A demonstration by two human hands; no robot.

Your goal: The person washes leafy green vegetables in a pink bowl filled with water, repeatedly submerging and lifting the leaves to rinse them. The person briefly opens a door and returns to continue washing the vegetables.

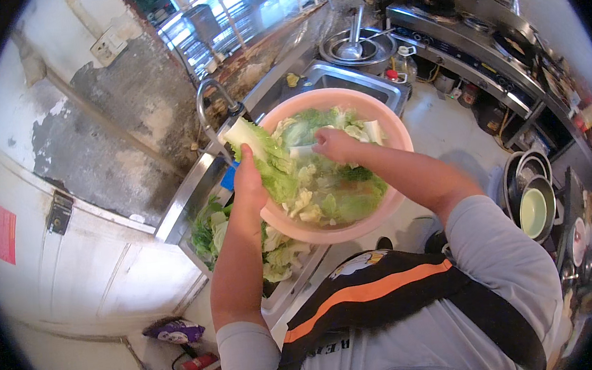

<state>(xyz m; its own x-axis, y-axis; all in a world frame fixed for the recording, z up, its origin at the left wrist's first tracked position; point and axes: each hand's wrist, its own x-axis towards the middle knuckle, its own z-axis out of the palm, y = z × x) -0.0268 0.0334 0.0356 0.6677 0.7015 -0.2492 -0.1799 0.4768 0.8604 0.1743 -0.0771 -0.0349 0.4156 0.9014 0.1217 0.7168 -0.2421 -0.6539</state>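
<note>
My left hand (250, 181) grips a napa cabbage leaf (268, 158), its broad white rib tilted up towards the faucet (204, 106). The leaf's frilly green end hangs over the left rim of a large pink plastic basin (402, 176). Water fills the basin, with many loose cabbage leaves (352, 201) in it. Above the water, near the middle of the basin, is my right hand (337, 146) with its fingers curled. A white cabbage rib (301, 151) lies right by those fingertips; whether they pinch it cannot be made out.
The basin rests across a steel sink (358, 78). More greens (281, 256) are heaped in the sink part at lower left. Beyond stand steel bowls with a ladle (352, 50) and a plastic bottle (405, 64). A stove (462, 46) and stacked bowls (532, 210) line the right.
</note>
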